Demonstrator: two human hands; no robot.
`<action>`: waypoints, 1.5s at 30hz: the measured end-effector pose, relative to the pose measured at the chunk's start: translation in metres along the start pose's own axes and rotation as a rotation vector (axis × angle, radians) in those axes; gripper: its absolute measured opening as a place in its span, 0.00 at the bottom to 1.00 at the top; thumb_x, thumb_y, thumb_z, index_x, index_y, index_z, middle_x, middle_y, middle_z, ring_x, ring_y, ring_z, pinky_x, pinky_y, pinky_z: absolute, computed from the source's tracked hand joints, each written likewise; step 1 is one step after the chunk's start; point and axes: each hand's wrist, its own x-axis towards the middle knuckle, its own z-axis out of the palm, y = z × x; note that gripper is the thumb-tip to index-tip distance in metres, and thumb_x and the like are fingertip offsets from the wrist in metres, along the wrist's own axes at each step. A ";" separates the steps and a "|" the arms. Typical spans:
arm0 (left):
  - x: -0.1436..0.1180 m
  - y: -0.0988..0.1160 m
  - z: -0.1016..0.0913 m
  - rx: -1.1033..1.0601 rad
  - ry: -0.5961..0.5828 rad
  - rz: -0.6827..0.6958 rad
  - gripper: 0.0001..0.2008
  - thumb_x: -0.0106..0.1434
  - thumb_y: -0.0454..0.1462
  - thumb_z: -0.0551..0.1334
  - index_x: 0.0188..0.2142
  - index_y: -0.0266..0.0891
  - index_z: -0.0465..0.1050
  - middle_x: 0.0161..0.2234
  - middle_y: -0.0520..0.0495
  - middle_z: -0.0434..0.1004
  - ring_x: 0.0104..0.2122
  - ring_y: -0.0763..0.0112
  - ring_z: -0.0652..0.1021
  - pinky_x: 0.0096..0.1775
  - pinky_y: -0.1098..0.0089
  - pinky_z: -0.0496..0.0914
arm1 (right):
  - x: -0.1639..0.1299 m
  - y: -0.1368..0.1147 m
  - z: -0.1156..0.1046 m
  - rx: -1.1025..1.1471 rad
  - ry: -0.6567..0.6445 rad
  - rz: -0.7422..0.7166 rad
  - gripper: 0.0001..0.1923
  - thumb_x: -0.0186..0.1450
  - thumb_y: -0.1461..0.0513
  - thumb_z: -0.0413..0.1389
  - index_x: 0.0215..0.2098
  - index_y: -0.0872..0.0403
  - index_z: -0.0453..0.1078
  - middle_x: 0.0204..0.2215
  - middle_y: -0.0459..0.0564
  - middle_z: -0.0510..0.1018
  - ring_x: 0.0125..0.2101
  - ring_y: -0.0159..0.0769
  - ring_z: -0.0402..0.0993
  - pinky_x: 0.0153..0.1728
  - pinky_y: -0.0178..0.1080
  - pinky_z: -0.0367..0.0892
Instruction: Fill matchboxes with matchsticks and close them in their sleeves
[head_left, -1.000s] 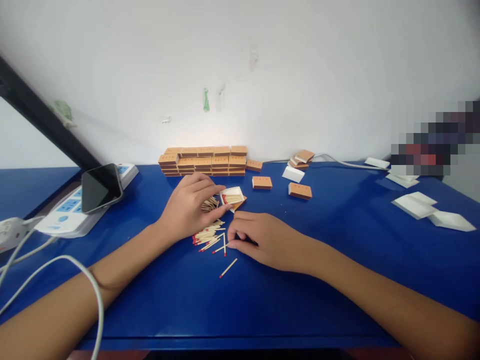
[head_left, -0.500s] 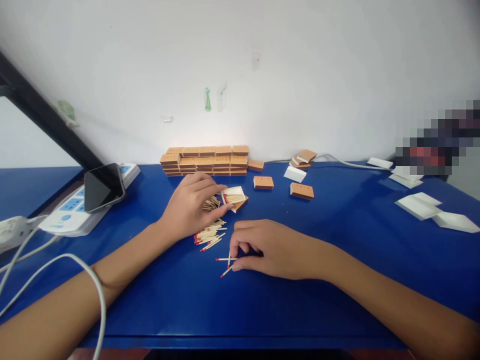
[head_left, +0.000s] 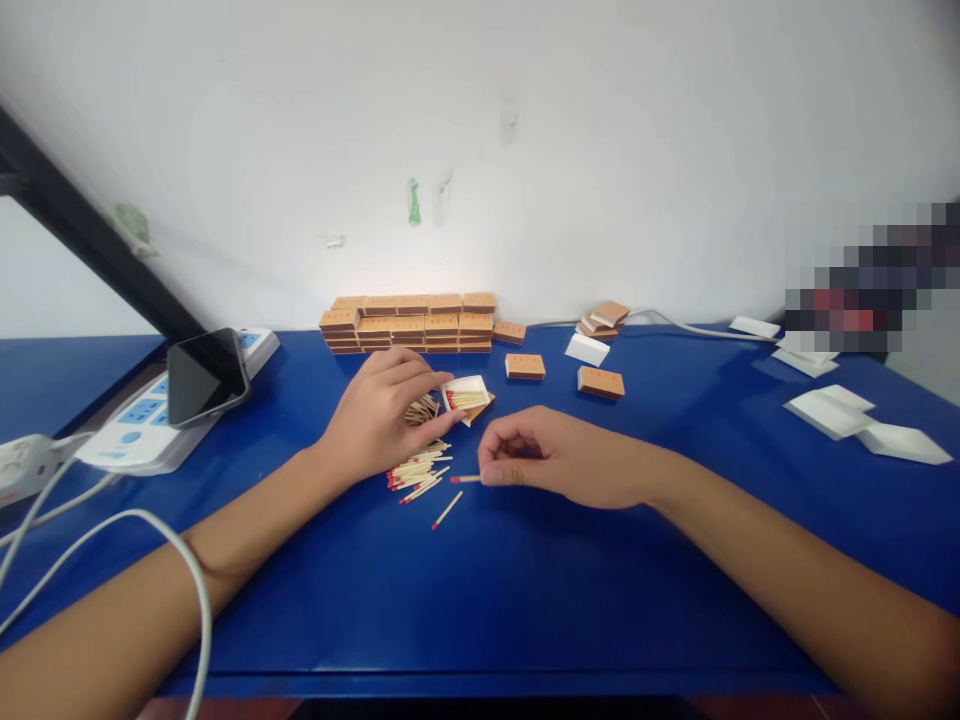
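Pinching: our right hand (head_left: 559, 460) has thumb and forefinger closed on one match (head_left: 466, 479), red head pointing left, held just above the blue table (head_left: 525, 600).
Left hand: our left hand (head_left: 379, 415) lies curled over a bundle of matches (head_left: 421, 408), fingers closed loosely on it, fingertips touching the open tray (head_left: 465, 395).
Tray: white, part-filled with matches, resting on its brown sleeve just beyond the left fingertips and up-left of the right hand.
Pile: loose matches (head_left: 416, 470) lie fanned below the left hand, heads mostly to the left; the pinched match is just right of them.
Stray: one match (head_left: 447, 510) lies alone, tilted, near the pile's lower right.
Boxes: a stack of closed boxes (head_left: 409, 322) stands at the wall; two single boxes (head_left: 525, 366) lie beyond the tray; white trays (head_left: 829, 410) sit well apart at far right.
Left edge: a phone (head_left: 204, 376) leans on a power strip (head_left: 142, 420); a white cable (head_left: 150, 525) loops across our left forearm.
Doing it well, we judge: keep the pinch near the plain end so the head stays free, hold the match level, turn its head to match those in the tray, and steady the tray with the left fingertips.
Care: we judge a sweep of the right wrist could scatter the pile.
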 end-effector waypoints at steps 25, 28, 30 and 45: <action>0.002 0.002 0.000 -0.003 0.016 0.005 0.17 0.68 0.46 0.68 0.49 0.36 0.79 0.38 0.43 0.84 0.43 0.57 0.80 0.46 0.55 0.73 | 0.002 0.009 0.013 -0.481 0.283 -0.280 0.06 0.69 0.60 0.62 0.43 0.51 0.73 0.33 0.44 0.72 0.30 0.32 0.68 0.34 0.37 0.64; 0.001 0.001 0.000 0.010 0.016 -0.003 0.17 0.68 0.46 0.68 0.49 0.35 0.79 0.38 0.43 0.84 0.44 0.57 0.80 0.47 0.55 0.73 | -0.002 0.005 0.021 -0.475 0.159 -0.243 0.13 0.67 0.60 0.64 0.49 0.50 0.73 0.36 0.44 0.73 0.31 0.32 0.68 0.33 0.38 0.65; 0.002 0.002 0.000 0.009 0.018 -0.007 0.17 0.69 0.46 0.68 0.48 0.36 0.79 0.38 0.43 0.84 0.44 0.57 0.80 0.47 0.55 0.73 | -0.002 0.004 0.026 -0.473 0.136 -0.251 0.13 0.69 0.61 0.61 0.52 0.49 0.73 0.38 0.45 0.74 0.31 0.32 0.69 0.34 0.38 0.66; 0.003 0.003 0.000 0.017 0.031 0.023 0.17 0.69 0.46 0.68 0.48 0.35 0.80 0.37 0.43 0.83 0.42 0.58 0.80 0.46 0.56 0.74 | 0.010 0.005 0.040 -0.555 0.163 -0.357 0.09 0.73 0.65 0.56 0.48 0.55 0.76 0.39 0.48 0.75 0.33 0.32 0.70 0.36 0.38 0.65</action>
